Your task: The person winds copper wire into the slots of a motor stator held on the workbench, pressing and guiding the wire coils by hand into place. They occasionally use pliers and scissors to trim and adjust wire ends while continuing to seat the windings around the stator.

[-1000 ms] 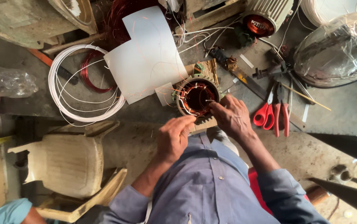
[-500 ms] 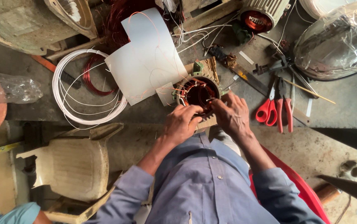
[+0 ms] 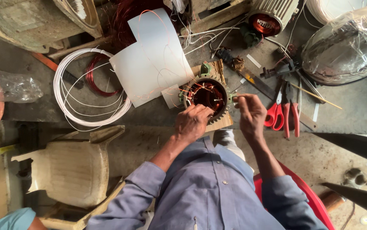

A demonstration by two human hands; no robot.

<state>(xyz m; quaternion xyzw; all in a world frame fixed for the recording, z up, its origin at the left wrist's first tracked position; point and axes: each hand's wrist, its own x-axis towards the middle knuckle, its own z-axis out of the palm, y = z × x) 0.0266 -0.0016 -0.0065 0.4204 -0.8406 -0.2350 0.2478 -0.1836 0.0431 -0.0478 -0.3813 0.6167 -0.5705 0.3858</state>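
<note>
A round motor stator [image 3: 207, 96] with copper windings inside sits on a small wooden block on the workbench. My left hand [image 3: 192, 122] rests on the stator's near rim, fingers curled over the winding. My right hand [image 3: 250, 113] is just right of the stator, thumb and fingertips pinched together at its right edge; a thin wire or strip seems held there, too small to be sure.
A white sheet [image 3: 154, 57] and a coil of white wire [image 3: 86, 89] lie left of the stator. Red-handled scissors [image 3: 274, 113] and pliers [image 3: 293, 115] lie to the right. A plastic-wrapped object [image 3: 349, 42] is at the far right, a second motor [image 3: 268, 17] at the back, a cream plastic chair [image 3: 74, 170] below left.
My right hand has pulled out of the stator bore to its right edge. My left hand has moved up onto the stator rim. The view has shifted slightly.
</note>
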